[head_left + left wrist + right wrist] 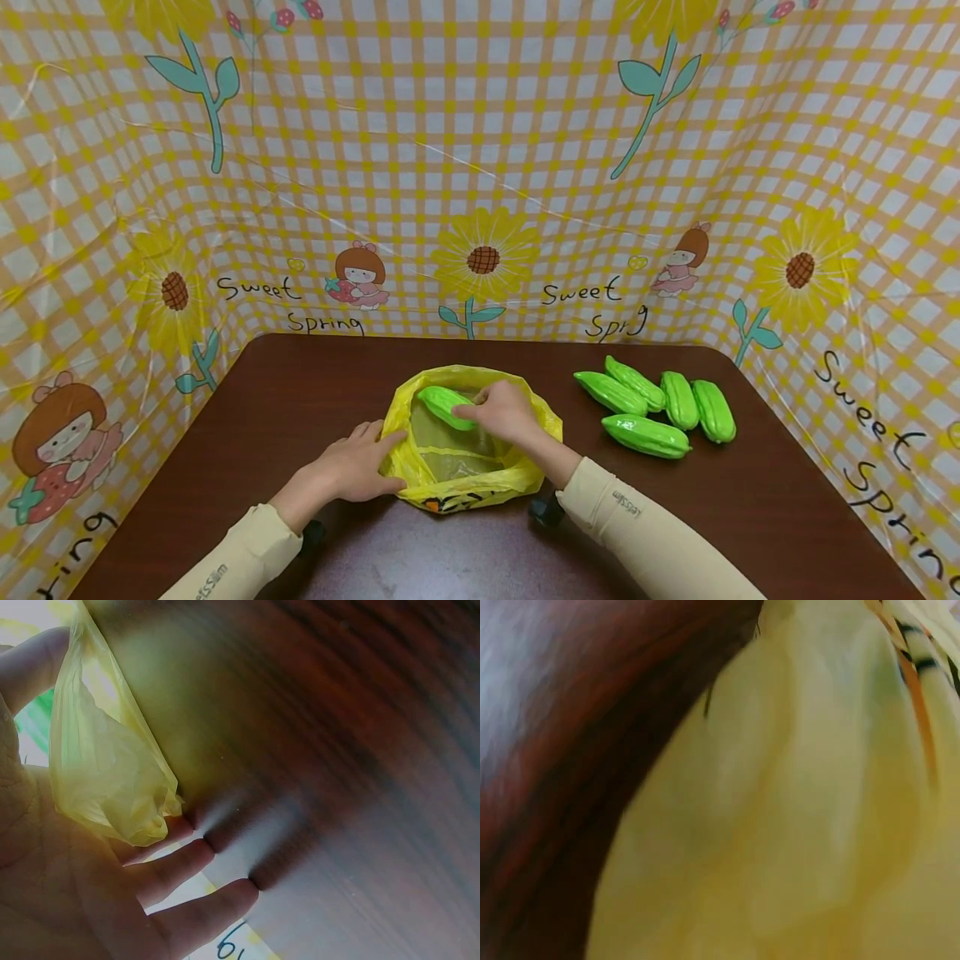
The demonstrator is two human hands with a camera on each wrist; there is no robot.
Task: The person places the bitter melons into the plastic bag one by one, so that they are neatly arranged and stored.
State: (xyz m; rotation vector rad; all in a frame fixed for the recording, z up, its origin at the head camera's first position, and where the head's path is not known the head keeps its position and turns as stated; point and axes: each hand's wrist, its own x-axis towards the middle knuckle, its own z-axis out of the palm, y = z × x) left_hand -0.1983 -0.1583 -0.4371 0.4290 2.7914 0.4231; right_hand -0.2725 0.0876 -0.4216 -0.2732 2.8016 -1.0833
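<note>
A yellow plastic bag (405,475) stands with its mouth open in the middle of the table. Inside that mouth my right hand (506,412) grips a ridged green bitter melon (442,404), thumb on its near end. My left hand (352,462) rests against the bag's left side, fingers spread and fairly straight. The left wrist view shows a fold of the bag (112,772) against the left hand (82,885), with fingertips down on the tabletop. Only the bag's yellow side (780,810) and some table show in the right wrist view; the right hand is hidden there.
Several more bitter melons (645,437) lie in a loose group to the right of the bag. The dark brown table (315,375) is enclosed at the back and sides by a checked, sunflower-printed cloth (420,167).
</note>
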